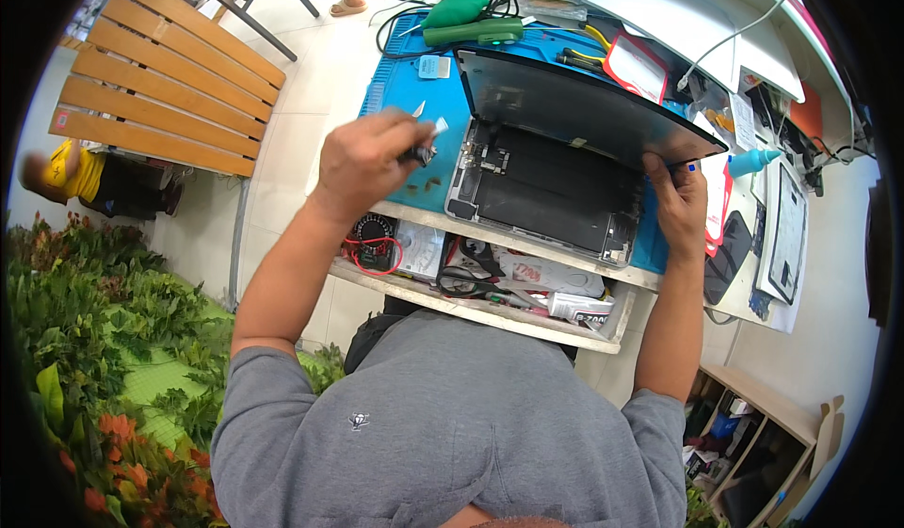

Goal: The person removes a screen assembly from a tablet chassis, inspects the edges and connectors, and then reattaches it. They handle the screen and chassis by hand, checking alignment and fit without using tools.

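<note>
Head view: left hand (370, 154) clutches dark item (418, 155), kind unclear; right hand (682, 200) pinches raised screen (556, 100); white package (580, 309) bears lettering.

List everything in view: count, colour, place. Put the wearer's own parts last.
Housing: 1, black and silver, on mat
Screen: 1, black, tilted up over housing
Mat: 1, blue, on table
Blower: 1, green, mat's far end
Pliers: 1 clear pair, yellow-handled, beyond screen
Bottle: 1, teal, right of screen
Drawer: 1, whitish, below table edge
Dial meter: 1, black, drawer's left
Slatted bench: 1, brown, upper left
Plants: many, green and orange, lower left
Shelf: 1, brown, lower right
Smaller clutter: uncountable
Left hand: 1, bare, gripping a dark tool
Right hand: 1, bare, holding screen's right end
Shirt: 1, grey, bottom
</note>
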Motion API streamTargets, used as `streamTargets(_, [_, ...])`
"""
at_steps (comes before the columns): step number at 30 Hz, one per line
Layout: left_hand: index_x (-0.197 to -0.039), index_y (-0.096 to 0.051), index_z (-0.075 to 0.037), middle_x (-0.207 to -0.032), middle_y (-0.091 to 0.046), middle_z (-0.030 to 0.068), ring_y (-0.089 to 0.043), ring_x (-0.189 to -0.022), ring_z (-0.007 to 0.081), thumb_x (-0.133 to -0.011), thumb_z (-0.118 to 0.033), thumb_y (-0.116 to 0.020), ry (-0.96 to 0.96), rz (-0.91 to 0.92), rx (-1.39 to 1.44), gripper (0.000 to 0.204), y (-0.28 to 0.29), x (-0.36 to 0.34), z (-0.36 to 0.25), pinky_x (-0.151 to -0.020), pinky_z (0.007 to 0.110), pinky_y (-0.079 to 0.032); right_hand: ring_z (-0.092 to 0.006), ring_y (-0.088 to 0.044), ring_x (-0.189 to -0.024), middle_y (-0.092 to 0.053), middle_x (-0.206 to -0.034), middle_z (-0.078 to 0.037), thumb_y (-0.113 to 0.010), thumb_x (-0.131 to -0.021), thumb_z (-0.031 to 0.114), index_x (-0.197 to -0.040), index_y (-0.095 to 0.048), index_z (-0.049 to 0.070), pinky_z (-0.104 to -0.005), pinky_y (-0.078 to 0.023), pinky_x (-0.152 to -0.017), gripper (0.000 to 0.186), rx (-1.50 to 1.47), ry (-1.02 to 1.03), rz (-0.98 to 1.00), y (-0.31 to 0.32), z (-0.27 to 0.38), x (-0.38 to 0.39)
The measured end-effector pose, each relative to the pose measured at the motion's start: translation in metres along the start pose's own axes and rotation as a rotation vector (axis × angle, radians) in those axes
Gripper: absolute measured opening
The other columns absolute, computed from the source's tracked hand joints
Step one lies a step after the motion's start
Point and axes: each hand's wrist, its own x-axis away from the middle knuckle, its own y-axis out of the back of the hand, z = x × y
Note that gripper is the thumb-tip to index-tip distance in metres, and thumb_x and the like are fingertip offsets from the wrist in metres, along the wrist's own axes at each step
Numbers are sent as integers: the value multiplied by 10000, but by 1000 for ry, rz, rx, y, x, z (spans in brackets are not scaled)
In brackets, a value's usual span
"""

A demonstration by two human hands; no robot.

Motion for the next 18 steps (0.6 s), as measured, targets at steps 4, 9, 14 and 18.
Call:
streamTargets(4, [-1164,-789,-71,-1036,-746,81,-746,-855,249,-849,-33,-834,111,234,-57,320,6,-4,16,-774,353,-599,-105,-667,-1064,-767,-1160,-31,-744,-1062,118,-1236,-733,-10,-282,-515,-962,215,-7,-4,-5,0,1,-1])
streamTargets(9, [-1179,-755,-55,-1079,-722,100,-704,-919,228,-1016,-101,-675,303,69,345,187,45,-20,-1,-834,368,-563,-107,-667,-1048,-767,-1154,-32,-745,-1064,127,-1229,-734,-14,-282,-514,-945,218,6,25,-4,1,0,-1])
streamTargets(14, [-1137,-699,-21,-1072,-727,71,-644,-942,138,-1127,-246,-634,288,-112,834,235,63,-22,-13,-838,302,-544,-110,-661,-1021,-766,-1140,-32,-755,-1060,156,-1219,-742,-9,-279,-505,-914,229,64,10,0,3,1,-1])
streamTargets(18, [-1201,-658,-27,-1073,-752,86,-696,-972,147,-1108,-190,-665,376,-65,1181,187,36,-19,-28,-874,307,-585,-111,-651,-1026,-763,-1142,-28,-758,-1058,158,-1216,-748,-6,-280,-499,-912,228,-1,16,-2,1,-1,-1])
